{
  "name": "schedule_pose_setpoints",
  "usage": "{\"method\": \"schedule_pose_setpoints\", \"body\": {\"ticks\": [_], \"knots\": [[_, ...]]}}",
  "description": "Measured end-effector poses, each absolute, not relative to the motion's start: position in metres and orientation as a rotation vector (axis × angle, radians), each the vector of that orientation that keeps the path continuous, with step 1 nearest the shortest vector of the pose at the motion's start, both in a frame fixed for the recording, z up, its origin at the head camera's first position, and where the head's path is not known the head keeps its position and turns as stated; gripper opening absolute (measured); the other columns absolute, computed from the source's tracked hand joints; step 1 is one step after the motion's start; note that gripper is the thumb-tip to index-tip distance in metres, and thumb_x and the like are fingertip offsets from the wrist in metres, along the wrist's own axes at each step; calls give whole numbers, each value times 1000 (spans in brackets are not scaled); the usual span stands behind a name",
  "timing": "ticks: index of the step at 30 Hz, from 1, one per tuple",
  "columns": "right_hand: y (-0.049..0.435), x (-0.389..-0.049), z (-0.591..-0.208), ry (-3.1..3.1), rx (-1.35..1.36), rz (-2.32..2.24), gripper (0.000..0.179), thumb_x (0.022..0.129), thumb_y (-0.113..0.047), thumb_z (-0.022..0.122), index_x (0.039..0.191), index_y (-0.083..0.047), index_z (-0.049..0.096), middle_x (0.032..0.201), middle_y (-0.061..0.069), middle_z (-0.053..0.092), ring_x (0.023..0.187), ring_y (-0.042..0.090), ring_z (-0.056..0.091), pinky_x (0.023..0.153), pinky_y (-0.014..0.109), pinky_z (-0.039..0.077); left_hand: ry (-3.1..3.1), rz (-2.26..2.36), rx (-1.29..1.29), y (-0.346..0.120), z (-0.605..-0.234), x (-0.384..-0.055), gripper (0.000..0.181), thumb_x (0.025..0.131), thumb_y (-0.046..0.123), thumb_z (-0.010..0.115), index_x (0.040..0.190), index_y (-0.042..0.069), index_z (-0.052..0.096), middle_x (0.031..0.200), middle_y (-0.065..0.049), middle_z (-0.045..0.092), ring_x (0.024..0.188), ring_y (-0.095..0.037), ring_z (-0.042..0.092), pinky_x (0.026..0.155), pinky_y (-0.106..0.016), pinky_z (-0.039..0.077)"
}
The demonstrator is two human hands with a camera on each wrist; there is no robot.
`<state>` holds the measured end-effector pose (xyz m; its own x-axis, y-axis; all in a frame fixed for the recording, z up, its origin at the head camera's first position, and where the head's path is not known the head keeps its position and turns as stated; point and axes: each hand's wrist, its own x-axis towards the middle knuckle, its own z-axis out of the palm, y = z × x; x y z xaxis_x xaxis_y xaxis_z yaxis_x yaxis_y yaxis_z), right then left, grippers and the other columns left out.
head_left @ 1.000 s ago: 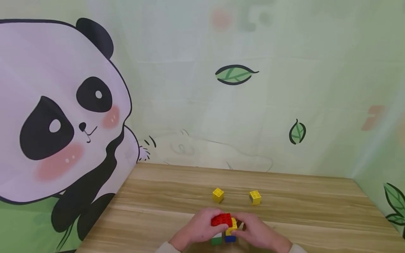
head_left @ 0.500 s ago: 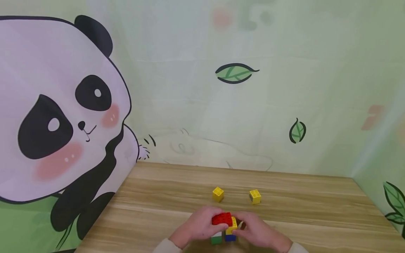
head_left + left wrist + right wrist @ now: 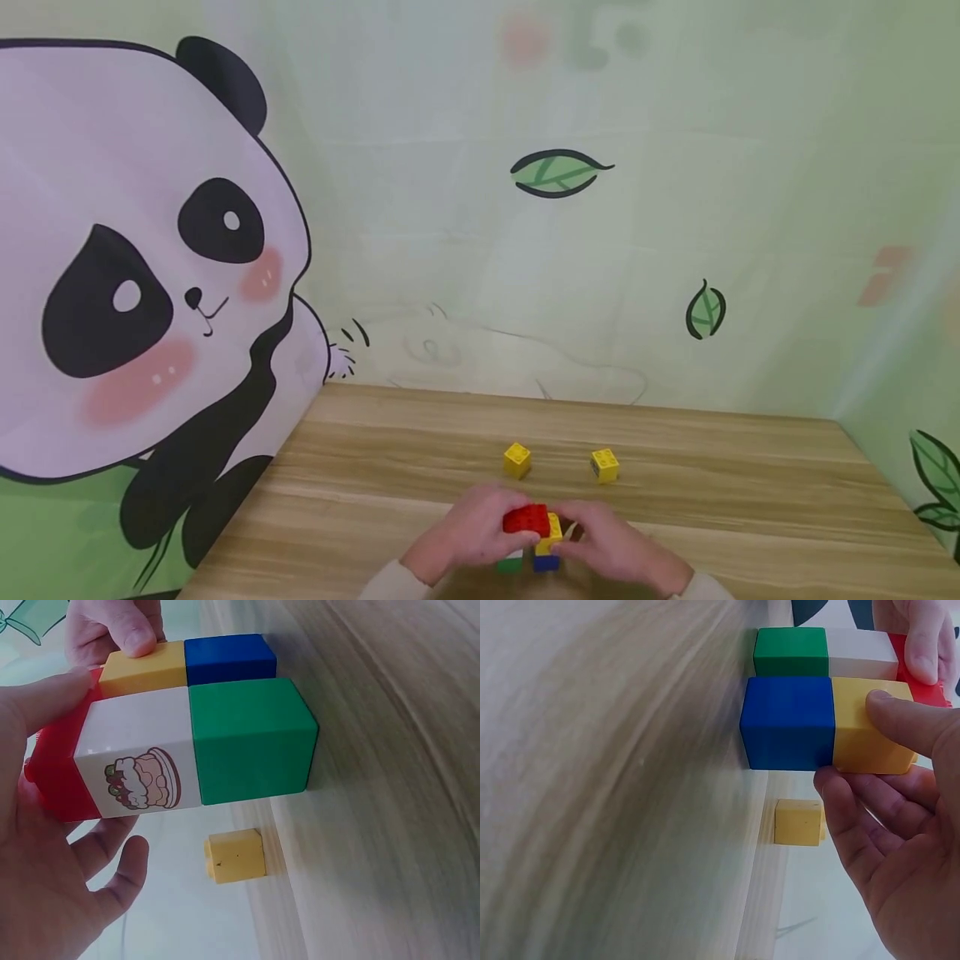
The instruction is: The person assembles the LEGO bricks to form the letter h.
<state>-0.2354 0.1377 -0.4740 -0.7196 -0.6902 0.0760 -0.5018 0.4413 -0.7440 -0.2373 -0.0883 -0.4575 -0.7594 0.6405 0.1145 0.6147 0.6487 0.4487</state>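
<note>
My left hand (image 3: 480,525) holds the red brick (image 3: 527,520) by its sides, thumb toward me. Beneath the red brick come a white brick (image 3: 139,750) with a cake picture and a green brick (image 3: 255,739), in one column. My right hand (image 3: 603,542) pinches a yellow brick (image 3: 855,742) between thumb and fingers. That brick sits on a blue brick (image 3: 789,724). The two columns stand upright side by side, and the red brick reaches toward the yellow one's top. Whether it is pressed down on the yellow studs, I cannot tell.
Farther back on the wooden table (image 3: 375,467) stand two loose yellow bricks, a left one (image 3: 517,459) and a right one (image 3: 604,466). Behind the table hangs a pale green backdrop (image 3: 450,250) with a printed panda (image 3: 247,125) and leaves.
My left hand has shifted very slightly away from me; the green brick under it has moved a little left and farther back. The right hand keeps its hold nearly still.
</note>
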Motion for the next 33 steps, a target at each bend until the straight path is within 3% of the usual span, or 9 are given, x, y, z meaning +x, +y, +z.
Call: {"method": "schedule_pose_setpoints", "body": {"ticks": [11, 20, 33], "knots": [[138, -240, -476, 2471, -970, -1182, 31, 88, -30, 68, 117, -19, 64, 98, -14, 63, 86, 10, 59, 74, 24, 50, 2629, 1114, 867, -90, -468, -241, 27, 84, 39, 70, 102, 20, 69, 84, 17, 60, 72, -3, 53, 62, -19, 48], [135, -243, -477, 2492, -957, -1151, 32, 87, -31, 69, 116, -19, 64, 96, -15, 63, 85, 8, 58, 73, 24, 50, 2612, 1152, 883, -93, -467, -245, 22, 82, 40, 73, 91, 20, 69, 75, 15, 60, 65, -4, 51, 58, -21, 47], [138, -239, -478, 2475, -919, -1168, 32, 86, -28, 71, 116, -18, 65, 98, -14, 63, 85, 9, 58, 73, 24, 50, 2406, 1328, 731, -98, -477, -243, 21, 88, 37, 66, 103, 22, 68, 81, 9, 63, 67, -10, 56, 61, -24, 50]]}}
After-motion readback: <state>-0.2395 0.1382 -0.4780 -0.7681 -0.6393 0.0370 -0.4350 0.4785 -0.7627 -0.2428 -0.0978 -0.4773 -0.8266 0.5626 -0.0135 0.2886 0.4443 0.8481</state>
